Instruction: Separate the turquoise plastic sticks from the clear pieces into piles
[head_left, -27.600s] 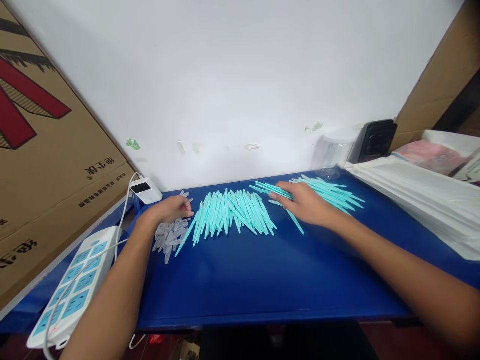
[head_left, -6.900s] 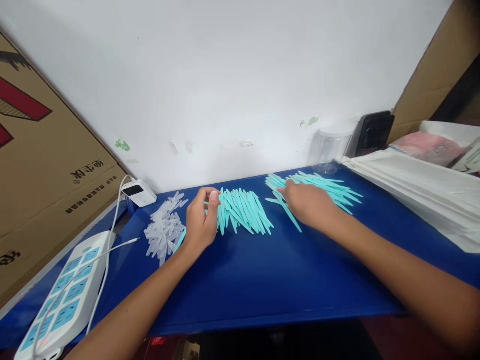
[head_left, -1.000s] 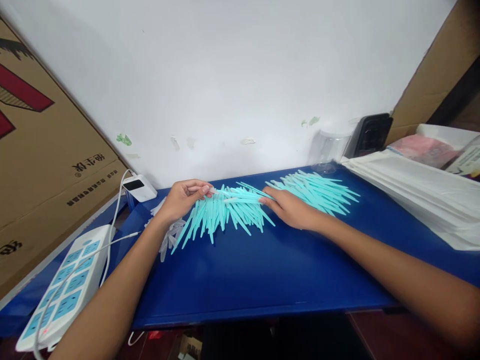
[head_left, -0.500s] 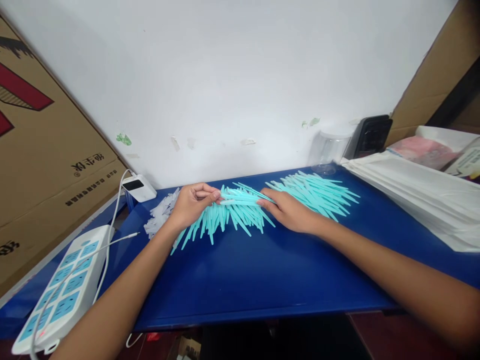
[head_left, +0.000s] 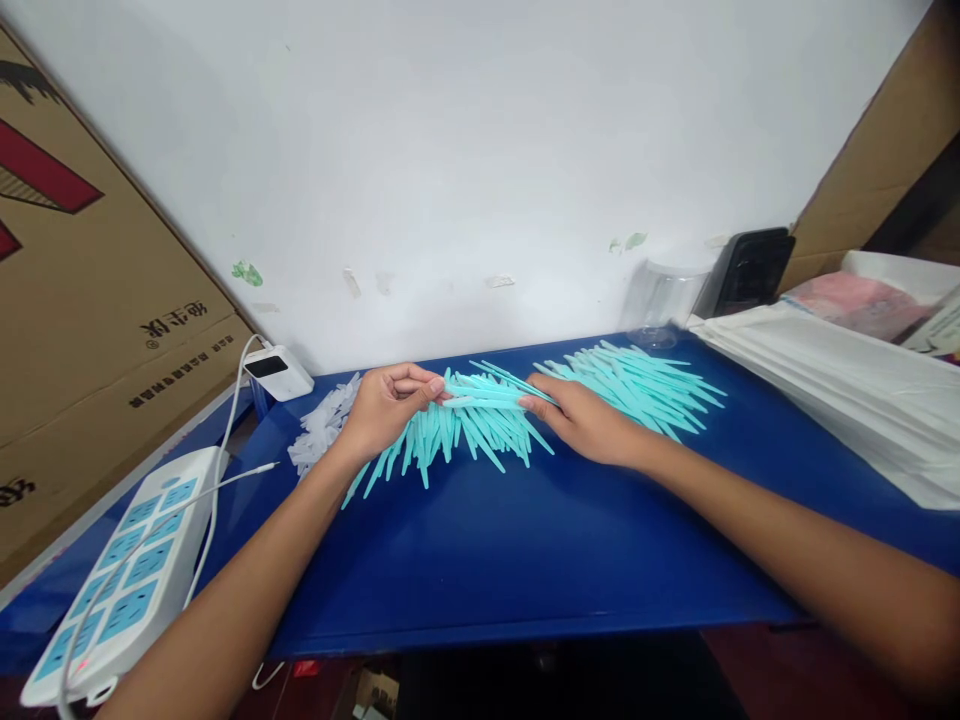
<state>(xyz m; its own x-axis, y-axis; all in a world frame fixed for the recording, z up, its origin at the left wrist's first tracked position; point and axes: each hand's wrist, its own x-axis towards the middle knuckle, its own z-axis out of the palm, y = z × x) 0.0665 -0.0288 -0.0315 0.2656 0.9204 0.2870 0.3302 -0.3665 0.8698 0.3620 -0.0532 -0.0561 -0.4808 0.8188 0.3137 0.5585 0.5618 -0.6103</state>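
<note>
My right hand (head_left: 581, 415) is closed round several slim teal plastic sticks (head_left: 499, 377), which stick out to the left. My left hand (head_left: 390, 402) is pinched at the left tip of one of these sticks; whether a small clear piece is also between its fingers I cannot make out. Beneath both hands a loose pile of the same teal sticks (head_left: 450, 440) lies on the blue table (head_left: 480, 560). Beyond my right hand spreads a second heap of teal sticks (head_left: 637, 385). Left of my left hand is a pile of small translucent pieces (head_left: 322, 430).
A white power strip (head_left: 127, 580) with cables and a white device with a dark screen (head_left: 279, 373) sit at the left, beside a large cardboard box (head_left: 97, 300). At the right are a clear jar (head_left: 667, 300), a black object (head_left: 752, 270) and stacked white sheets (head_left: 832, 390).
The view has shifted very slightly. Both hands keep nearly the same place and grip, with the sticks in the right hand a little shifted.
</note>
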